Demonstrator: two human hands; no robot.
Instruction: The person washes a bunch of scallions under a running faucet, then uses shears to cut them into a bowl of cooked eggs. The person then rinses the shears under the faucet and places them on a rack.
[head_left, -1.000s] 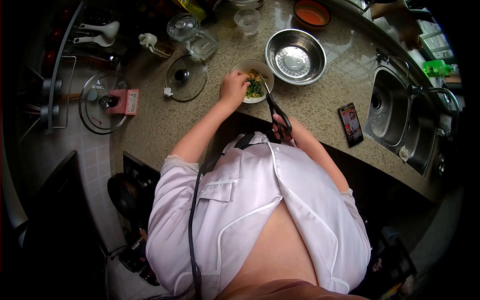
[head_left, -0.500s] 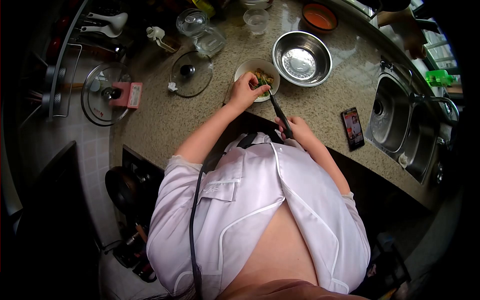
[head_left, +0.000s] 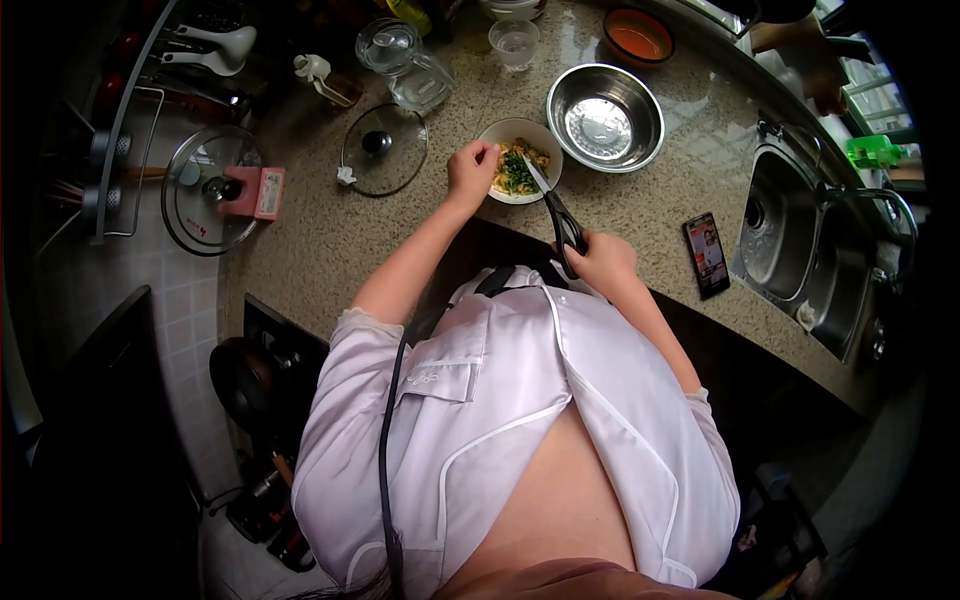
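A white bowl (head_left: 497,195) near the counter's front edge holds yellowish food with chopped green herbs (head_left: 517,172) on top. My right hand (head_left: 604,262) grips the black handles of a pair of scissors (head_left: 562,218). Their blades point up and to the left, over the bowl's right side. At the bowl's left rim, my left hand (head_left: 472,176) has its fingers pinched together; whatever may be between them is too small to make out.
A steel basin (head_left: 640,158) stands just right of the bowl. A glass lid (head_left: 408,177) lies to the left, with a glass jug (head_left: 425,85) behind it. Further right are a phone (head_left: 707,256) and a double sink (head_left: 775,215). An orange-lined bowl (head_left: 640,36) stands at the back.
My left hand has drawn back left from over the food to the bowl's rim, uncovering the green herbs. The scissors have opened somewhat in my right hand, and their blades now show.
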